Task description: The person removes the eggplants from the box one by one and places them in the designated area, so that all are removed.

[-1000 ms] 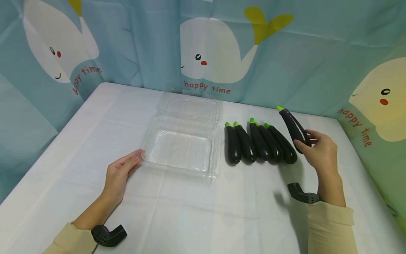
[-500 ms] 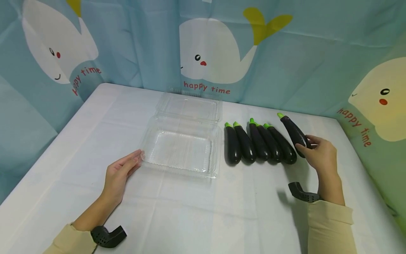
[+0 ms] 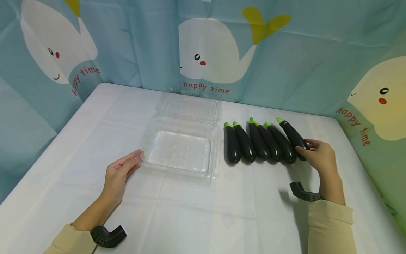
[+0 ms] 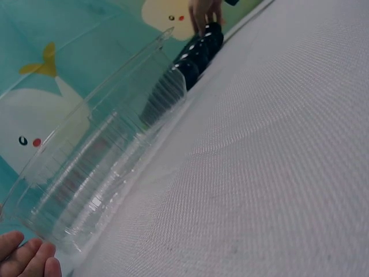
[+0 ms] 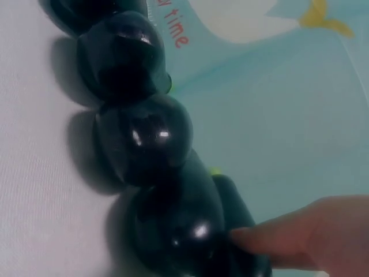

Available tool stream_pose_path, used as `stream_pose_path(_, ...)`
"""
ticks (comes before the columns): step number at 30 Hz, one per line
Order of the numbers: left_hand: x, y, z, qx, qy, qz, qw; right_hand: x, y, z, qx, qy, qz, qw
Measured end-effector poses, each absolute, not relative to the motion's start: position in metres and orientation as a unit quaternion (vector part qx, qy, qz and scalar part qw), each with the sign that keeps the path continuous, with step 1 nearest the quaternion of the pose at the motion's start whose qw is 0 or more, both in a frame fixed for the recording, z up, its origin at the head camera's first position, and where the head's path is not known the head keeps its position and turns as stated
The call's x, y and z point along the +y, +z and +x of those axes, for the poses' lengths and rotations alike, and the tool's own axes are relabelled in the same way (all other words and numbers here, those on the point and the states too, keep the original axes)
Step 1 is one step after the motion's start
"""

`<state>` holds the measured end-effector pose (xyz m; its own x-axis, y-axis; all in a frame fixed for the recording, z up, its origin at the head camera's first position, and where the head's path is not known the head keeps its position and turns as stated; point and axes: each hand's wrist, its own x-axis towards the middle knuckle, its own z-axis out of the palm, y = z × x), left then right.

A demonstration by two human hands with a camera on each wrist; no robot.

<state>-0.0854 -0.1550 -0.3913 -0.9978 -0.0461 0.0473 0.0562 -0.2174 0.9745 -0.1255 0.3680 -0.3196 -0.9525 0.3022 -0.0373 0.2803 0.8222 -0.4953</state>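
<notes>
On the table, a clear plastic clamshell container (image 3: 182, 151) lies open, lid folded back. My left hand (image 3: 118, 176) holds its near left corner; in the left wrist view, the fingers (image 4: 26, 257) are beside that corner. My right hand (image 3: 321, 158) grips a dark eggplant (image 3: 291, 134) by its thick end, green stem pointing away. This eggplant is at the right end of a row of several others, such as one eggplant (image 3: 233, 146) nearest the container. In the right wrist view, the thumb (image 5: 242, 236) presses the held eggplant, partly hidden behind its neighbour (image 5: 179, 225).
The container's lid (image 3: 190, 107) lies toward the back of the white table (image 3: 203, 215). A blue-green curtain (image 3: 152, 42) printed with whales hangs behind and along the sides. Each wrist wears a black camera mount, such as the right mount (image 3: 304, 193).
My right hand has lowered the eggplant toward the table, bringing it to the right end of the row. The left hand and container have not visibly moved.
</notes>
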Motion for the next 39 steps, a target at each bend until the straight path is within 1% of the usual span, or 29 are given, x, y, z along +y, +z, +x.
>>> stream_pose_path(10, -0.155, -0.39, -0.085, -0.621, -0.783, -0.002, 0.033, 0.377, -0.329, -0.128, -0.951, 0.267, -0.156, -0.01)
stream_pose_path(22, -0.156, -0.389, -0.084, -0.628, -0.777, -0.003, 0.033, 0.376, -0.331, -0.128, -0.955, 0.256, -0.151, -0.006)
stream_pose_path(28, -0.155, -0.388, -0.084, -0.631, -0.775, -0.003, 0.032, 0.377, -0.326, -0.126, -0.957, 0.258, -0.135, -0.003)
stream_pose_path(32, -0.155, -0.388, -0.085, -0.632, -0.774, -0.004, 0.033, 0.375, -0.323, -0.125, -0.954, 0.262, -0.143, -0.003)
stream_pose_path(35, -0.155, -0.389, -0.085, -0.63, -0.776, -0.003, 0.033, 0.373, -0.32, -0.125, -0.953, 0.26, -0.152, 0.007)
stream_pose_path(39, -0.155, -0.39, -0.085, -0.626, -0.779, -0.005, 0.035, 0.371, -0.318, -0.123, -0.952, 0.255, -0.162, 0.041)
